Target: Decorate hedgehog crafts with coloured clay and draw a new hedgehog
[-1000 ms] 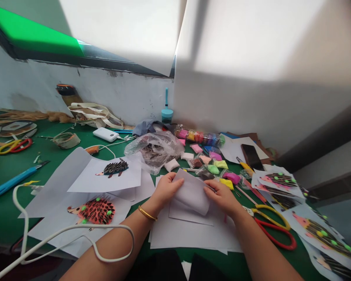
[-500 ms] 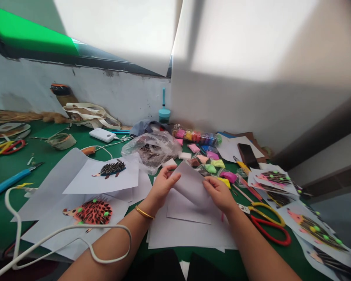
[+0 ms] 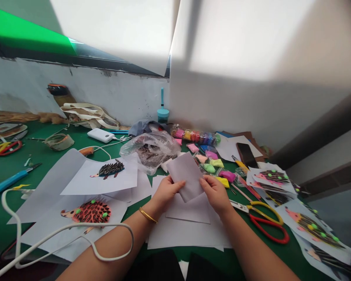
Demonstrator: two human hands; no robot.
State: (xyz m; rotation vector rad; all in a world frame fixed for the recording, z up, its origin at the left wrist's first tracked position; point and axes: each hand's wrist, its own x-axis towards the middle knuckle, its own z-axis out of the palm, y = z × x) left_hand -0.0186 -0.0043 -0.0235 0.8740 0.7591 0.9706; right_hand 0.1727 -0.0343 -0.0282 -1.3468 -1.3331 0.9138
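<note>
The left hand (image 3: 167, 191) and the right hand (image 3: 215, 192) each pinch an edge of one paper (image 3: 186, 176), thumbs on top, holding it tilted above a stack of white sheets (image 3: 190, 230) at the near middle of the green table (image 3: 134, 255). A bracelet (image 3: 148, 215) circles the left wrist. To the left lie a red hedgehog (image 3: 93, 212) and, farther back, a dark hedgehog (image 3: 111, 169), each on white paper. Beyond the hands, a clear bag (image 3: 150, 150) holds dark seeds, with colourful packets (image 3: 209, 168) to its right. Scissors (image 3: 263, 218) with yellow and red handles lie just right of the right hand, and a phone (image 3: 246, 155) lies farther back. More hedgehog pictures (image 3: 316, 230) overlap at the right.
</note>
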